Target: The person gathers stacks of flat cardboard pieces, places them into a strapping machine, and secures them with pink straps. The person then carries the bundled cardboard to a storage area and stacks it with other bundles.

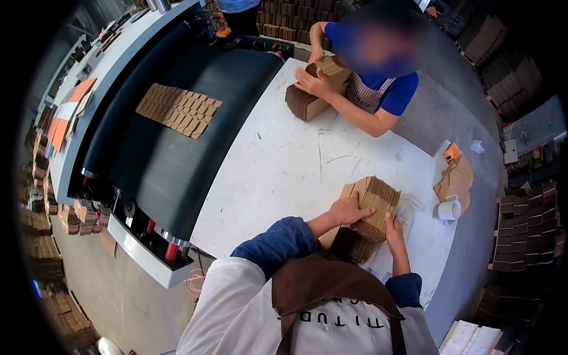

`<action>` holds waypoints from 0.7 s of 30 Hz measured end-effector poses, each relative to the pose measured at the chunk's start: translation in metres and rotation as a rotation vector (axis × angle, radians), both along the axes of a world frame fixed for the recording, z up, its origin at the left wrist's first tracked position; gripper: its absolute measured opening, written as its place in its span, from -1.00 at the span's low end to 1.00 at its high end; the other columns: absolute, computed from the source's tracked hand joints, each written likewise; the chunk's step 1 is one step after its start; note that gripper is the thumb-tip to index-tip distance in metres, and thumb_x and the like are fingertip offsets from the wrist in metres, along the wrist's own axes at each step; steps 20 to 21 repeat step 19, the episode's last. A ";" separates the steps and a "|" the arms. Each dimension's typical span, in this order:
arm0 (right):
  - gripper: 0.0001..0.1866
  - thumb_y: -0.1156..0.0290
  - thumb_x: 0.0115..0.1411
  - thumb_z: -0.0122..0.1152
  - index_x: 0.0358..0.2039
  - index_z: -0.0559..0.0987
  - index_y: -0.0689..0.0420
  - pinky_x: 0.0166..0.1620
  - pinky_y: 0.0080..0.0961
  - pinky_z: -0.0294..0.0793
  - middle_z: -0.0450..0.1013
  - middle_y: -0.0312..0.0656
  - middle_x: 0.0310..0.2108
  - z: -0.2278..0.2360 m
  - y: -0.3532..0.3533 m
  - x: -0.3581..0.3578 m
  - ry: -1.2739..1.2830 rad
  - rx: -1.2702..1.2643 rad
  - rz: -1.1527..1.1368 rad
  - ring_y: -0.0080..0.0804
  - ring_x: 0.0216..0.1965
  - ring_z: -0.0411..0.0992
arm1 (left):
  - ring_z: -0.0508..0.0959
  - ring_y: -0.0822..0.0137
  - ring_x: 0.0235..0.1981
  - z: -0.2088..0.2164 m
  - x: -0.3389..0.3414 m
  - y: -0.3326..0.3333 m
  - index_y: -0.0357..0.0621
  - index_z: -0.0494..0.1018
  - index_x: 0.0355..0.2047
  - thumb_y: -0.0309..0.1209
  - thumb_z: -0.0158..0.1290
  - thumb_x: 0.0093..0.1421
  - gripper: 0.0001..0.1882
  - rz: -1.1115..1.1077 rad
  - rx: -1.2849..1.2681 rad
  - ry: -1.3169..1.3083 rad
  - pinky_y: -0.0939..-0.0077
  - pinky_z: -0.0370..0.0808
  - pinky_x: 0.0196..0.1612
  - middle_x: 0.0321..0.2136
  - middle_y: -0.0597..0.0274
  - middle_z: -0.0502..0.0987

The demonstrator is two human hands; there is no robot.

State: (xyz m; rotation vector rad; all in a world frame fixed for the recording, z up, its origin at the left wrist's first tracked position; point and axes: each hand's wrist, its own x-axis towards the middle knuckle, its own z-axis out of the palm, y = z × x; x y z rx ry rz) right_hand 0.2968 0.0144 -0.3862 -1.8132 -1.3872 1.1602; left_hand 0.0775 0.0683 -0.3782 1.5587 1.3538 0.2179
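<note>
A thick stack of brown die-cut cardboard pieces (378,198) stands on the white table close in front of me. My left hand (349,210) grips its left side, the thumb lying over the near face. Against the right side presses my right hand (395,232), thumb up and the other fingers partly hidden. Another bundle of cardboard pieces (354,245) sits just below the stack, towards my body. Across the table, a co-worker in a blue top holds a separate cardboard stack (309,100) between both hands.
Left of the white table (266,171) is a machine with a dark conveyor belt (195,77), carrying a cut cardboard sheet (178,110). A white mug (449,209) and a crumpled brown paper bag (455,180) lie by the table's right edge. Cardboard piles (526,228) line the right side.
</note>
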 end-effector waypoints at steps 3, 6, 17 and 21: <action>-0.36 -0.01 0.32 -0.14 0.10 0.33 0.37 0.11 -0.40 0.26 0.40 0.10 0.01 0.001 0.000 -0.001 0.001 0.001 -0.001 -0.17 0.06 0.35 | 0.58 -0.07 -0.21 0.002 0.000 0.000 -0.53 0.14 0.08 0.39 -0.07 -0.03 0.10 0.001 0.007 0.006 0.20 0.50 -0.14 -0.32 -0.23 0.56; -0.39 0.04 0.35 -0.15 0.13 0.31 0.36 0.12 -0.44 0.25 0.38 0.03 0.03 0.005 0.000 -0.003 -0.003 -0.030 0.006 -0.26 0.05 0.33 | 0.58 -0.06 -0.21 0.001 0.000 -0.001 -0.54 0.12 0.10 0.39 -0.07 -0.03 0.11 0.001 0.006 0.011 0.21 0.50 -0.15 -0.31 -0.23 0.56; -0.37 0.00 0.32 -0.11 0.08 0.34 0.37 0.08 -0.43 0.28 0.41 0.06 -0.02 0.001 -0.001 -0.003 0.030 0.005 -0.022 -0.22 0.01 0.37 | 0.58 -0.06 -0.19 -0.003 0.000 0.000 -0.55 0.07 0.13 0.42 -0.12 -0.02 0.15 -0.017 0.013 0.019 0.21 0.49 -0.13 -0.30 -0.24 0.55; -0.37 -0.01 0.32 -0.11 0.08 0.34 0.37 0.08 -0.43 0.28 0.41 0.06 -0.02 0.003 -0.001 -0.004 0.040 0.009 -0.018 -0.23 0.01 0.37 | 0.58 -0.06 -0.19 -0.003 0.000 0.000 -0.55 0.06 0.13 0.42 -0.12 -0.02 0.15 -0.018 0.014 0.019 0.21 0.49 -0.12 -0.30 -0.24 0.55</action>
